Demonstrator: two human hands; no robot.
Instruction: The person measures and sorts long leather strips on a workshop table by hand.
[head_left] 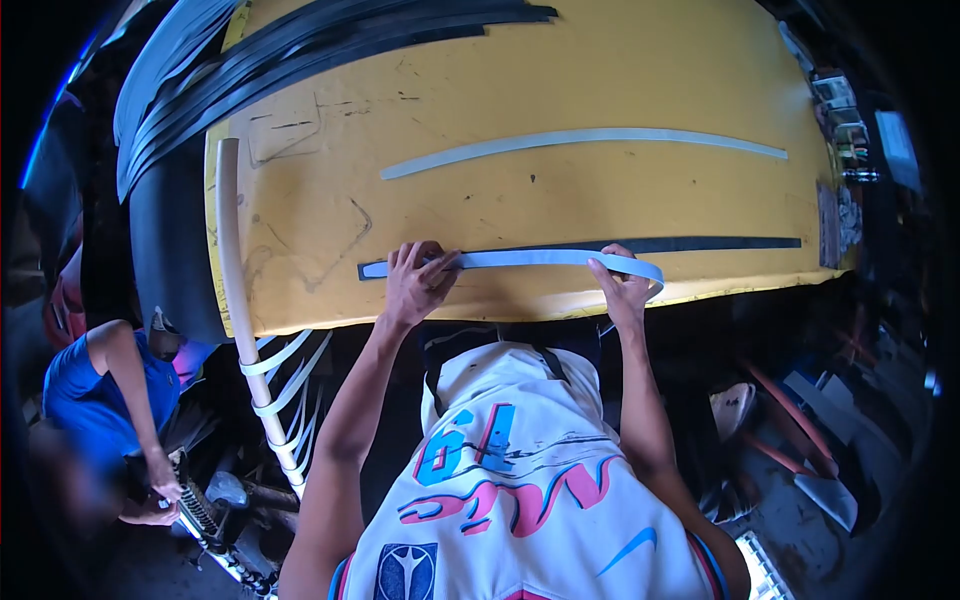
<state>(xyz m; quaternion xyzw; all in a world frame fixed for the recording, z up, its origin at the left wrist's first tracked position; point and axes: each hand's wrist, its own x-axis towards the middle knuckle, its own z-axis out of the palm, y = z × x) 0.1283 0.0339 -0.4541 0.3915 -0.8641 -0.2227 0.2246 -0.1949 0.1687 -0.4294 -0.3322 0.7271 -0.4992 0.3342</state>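
Note:
A long pale strip [520,259] runs along a dark strip [700,243] near the table's front edge. Close to the left end, my left hand [418,285] is closed over the pale strip, its fingers pressing down on the dark one. The pale strip's pointed tip lies on the dark strip's end, just left of that hand. My right hand [625,287] pinches the pale strip farther right, where it lifts and curls back in a loop. Beyond both hands a second pale strip [585,138] lies in a shallow arc on the yellow tabletop [600,200].
Many dark strips [330,45] hang over the table's far left corner. A pole [235,240] with pale strips looped on it leans at the left edge. A co-worker in a blue shirt [90,400] is at lower left. Assorted objects [845,130] line the right edge.

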